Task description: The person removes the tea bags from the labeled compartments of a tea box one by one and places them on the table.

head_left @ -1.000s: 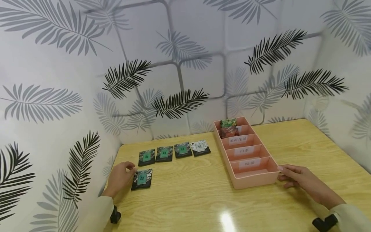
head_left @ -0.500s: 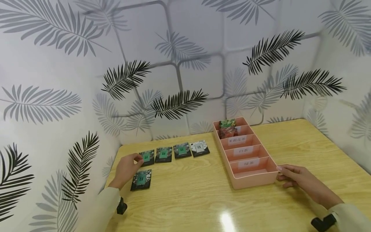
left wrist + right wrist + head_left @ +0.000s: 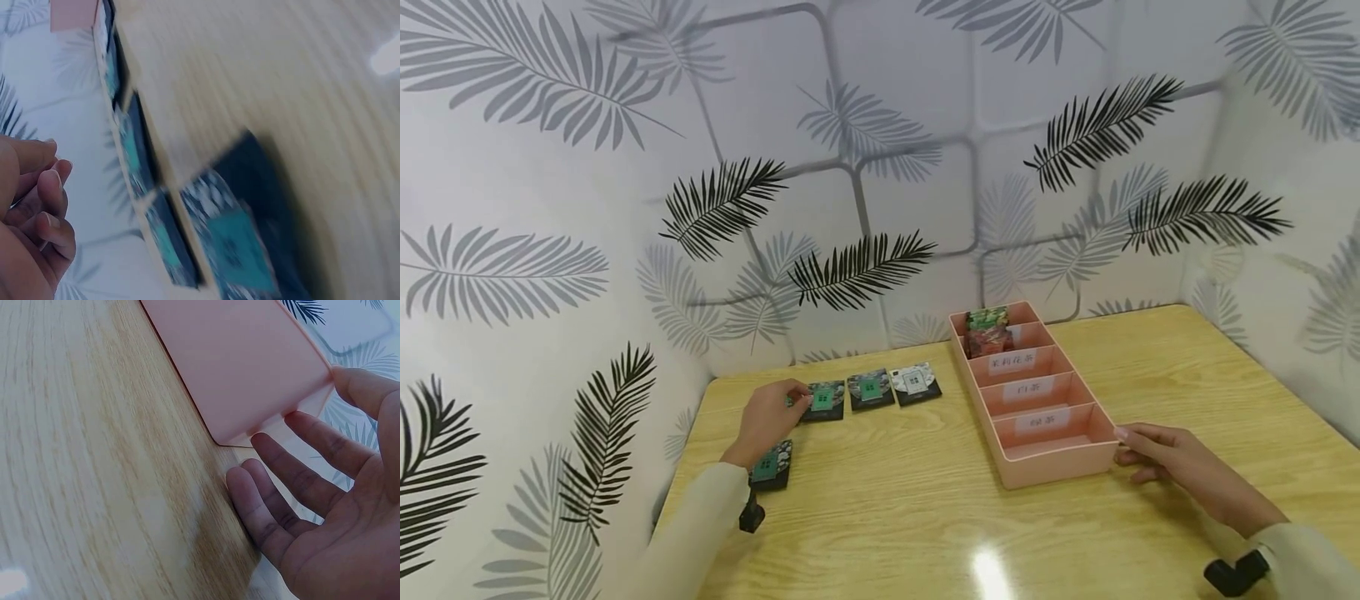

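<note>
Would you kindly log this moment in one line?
left hand: near packet row, nothing visibly held; right hand: touching pink tray; tray contents: green packet, red packet

- Looks like a small indoor corner; can't tell home from office.
- Pale walls [image 3: 910, 200], back and sides, printed with grey and black palm leaves [image 3: 861, 271]: decorative, more domestic than lab.
- Wood-grain table [image 3: 917, 492] against the back wall.
- Plain pink tray [image 3: 1060, 468], paper-labelled compartments: household or office storage.
- White glare [image 3: 990, 575] on the table; lamp or window, unclear.
</note>
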Demonstrator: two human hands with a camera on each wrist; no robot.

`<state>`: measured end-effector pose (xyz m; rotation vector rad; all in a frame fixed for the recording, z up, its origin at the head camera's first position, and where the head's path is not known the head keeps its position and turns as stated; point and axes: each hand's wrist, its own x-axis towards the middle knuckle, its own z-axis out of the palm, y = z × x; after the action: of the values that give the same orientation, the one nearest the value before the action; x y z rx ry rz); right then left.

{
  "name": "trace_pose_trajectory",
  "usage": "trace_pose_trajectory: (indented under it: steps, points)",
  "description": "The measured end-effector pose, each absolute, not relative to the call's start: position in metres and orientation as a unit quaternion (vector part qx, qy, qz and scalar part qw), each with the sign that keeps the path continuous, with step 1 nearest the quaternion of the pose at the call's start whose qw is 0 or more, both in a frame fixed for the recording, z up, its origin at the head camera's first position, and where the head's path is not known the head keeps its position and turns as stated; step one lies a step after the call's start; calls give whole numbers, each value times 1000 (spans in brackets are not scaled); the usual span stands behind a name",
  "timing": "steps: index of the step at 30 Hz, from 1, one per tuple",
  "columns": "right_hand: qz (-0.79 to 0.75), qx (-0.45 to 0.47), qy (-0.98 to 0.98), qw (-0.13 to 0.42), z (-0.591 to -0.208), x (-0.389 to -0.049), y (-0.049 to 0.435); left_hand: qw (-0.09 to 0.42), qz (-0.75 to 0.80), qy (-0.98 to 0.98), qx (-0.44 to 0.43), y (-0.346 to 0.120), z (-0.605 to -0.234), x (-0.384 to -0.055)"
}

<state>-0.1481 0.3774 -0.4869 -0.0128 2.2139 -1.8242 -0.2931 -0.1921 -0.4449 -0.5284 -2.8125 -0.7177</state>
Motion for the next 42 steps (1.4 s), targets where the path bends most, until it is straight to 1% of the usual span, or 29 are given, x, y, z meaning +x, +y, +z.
trace_pose_trajectory:
  steps: [3, 10, 17, 24, 31, 42]
  points:
    - [-632, -3, 762, 138, -487, -147, 377, 98, -240, -946, -194, -178, -442, -298]
    - [-627, 3, 767, 134, -486, -148, 377, 85, -248, -945, -197, -141, -438, -309]
    - [-626, 5, 768, 135, -487, -148, 376, 95, -240, -936, -239, -105, -437, -318]
    - [-622, 14, 771, 131, -488, -149, 376, 90, -255, -925, -266, -71, -434, -323]
    - [-622, 20, 772, 132, -488, -148, 377, 98, -250, -915, -300, -39, -429, -324]
    - [-623, 13, 772, 127, -485, -146, 376, 93, -265, -905, -320, 1, -429, -333]
